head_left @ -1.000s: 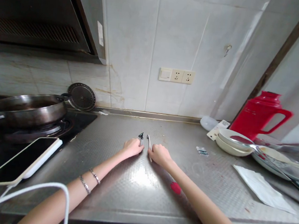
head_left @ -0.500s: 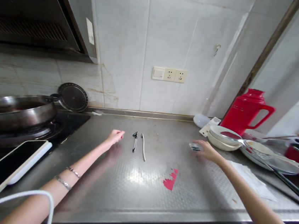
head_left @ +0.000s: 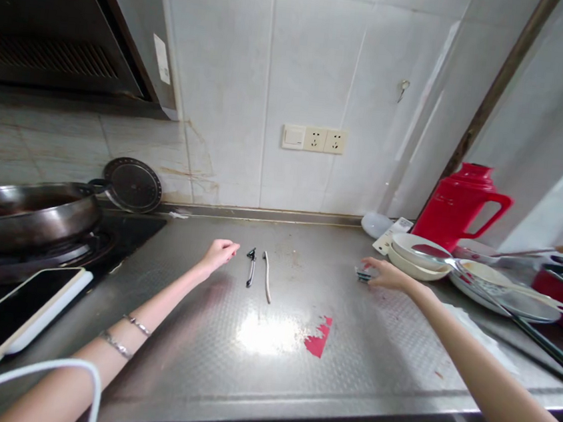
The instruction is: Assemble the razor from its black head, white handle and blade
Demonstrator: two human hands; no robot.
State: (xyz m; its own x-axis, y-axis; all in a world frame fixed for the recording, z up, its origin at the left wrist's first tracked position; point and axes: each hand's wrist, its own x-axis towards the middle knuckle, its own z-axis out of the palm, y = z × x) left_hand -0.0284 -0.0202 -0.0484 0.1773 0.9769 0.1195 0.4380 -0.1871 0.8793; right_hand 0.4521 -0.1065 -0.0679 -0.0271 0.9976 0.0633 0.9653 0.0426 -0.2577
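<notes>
My left hand [head_left: 220, 254] is closed in a loose fist above the steel counter, with nothing visible in it. Just right of it lies a thin black-and-silver tool [head_left: 251, 268] that looks like a razor. Beside that is a slim, pale, slightly curved stick [head_left: 267, 278] with a dark tip. At the right, my right hand [head_left: 386, 274] has its fingers closed on a small clear packet [head_left: 362, 274] with dark strips in it. A torn red scrap [head_left: 318, 339] lies on the counter between my arms, nearer the front edge.
On the right stand stacked pale bowls [head_left: 413, 268], a red thermos jug [head_left: 456, 206], a plate with ladles [head_left: 513, 302] and a white cloth [head_left: 479, 339]. A pan [head_left: 24, 211] sits on the stove at left, near a phone [head_left: 9, 316] and a white cable [head_left: 44, 366].
The whole view has shifted slightly. My left hand is a little closer to the razor-like tool. My right hand stays on the clear packet, with its fingers now showing more sharply.
</notes>
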